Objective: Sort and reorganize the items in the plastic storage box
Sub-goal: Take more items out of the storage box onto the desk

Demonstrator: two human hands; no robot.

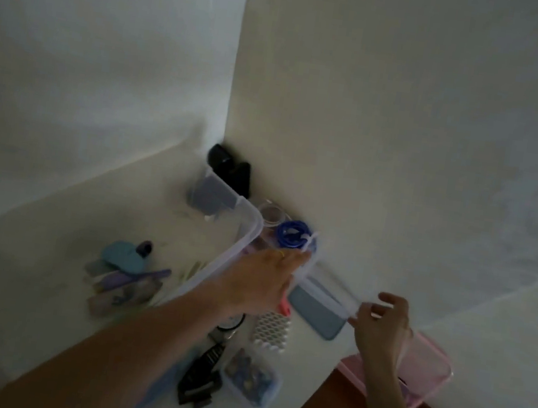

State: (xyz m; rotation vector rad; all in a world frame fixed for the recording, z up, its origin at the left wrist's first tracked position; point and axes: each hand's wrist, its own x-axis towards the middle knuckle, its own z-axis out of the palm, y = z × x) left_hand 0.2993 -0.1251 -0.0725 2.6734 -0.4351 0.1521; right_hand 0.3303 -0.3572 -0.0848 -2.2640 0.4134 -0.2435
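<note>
Left hand (264,279) reaches forward over the clear plastic storage box (237,247), its fingers stretched out toward the far rim where a coil of blue cord (292,235) sits — the fingertips seem to touch something pale just beside the coil, but motion blur hides whether they pinch it or only press on it. A thin ring shows on one finger. Right hand (383,318) hangs off to the right of the left one, its fingers curled and its thumb and forefinger pinching a thin translucent edge (320,295) (a lid or a bag, I cannot tell which) that runs between the two hands.

Just under that edge, between the hands, lies a flat grey-blue case (317,314). Nearer the person than the left hand sit a white honeycomb-patterned piece (272,330), a small clear container of mixed small bits (251,379) and a black clip-like object (199,379). Left of the left forearm lies a loose cluster — a teal pouch (124,254), purple sticks and small packets (126,287). Beyond the box, in the corner of the walls, stand a grey block (213,196) and a black object (228,167); a small clear jar (271,216) is just beside the blue coil. Below the right wrist a pink translucent box (424,371) rests at the edge of the white table (59,236).
</note>
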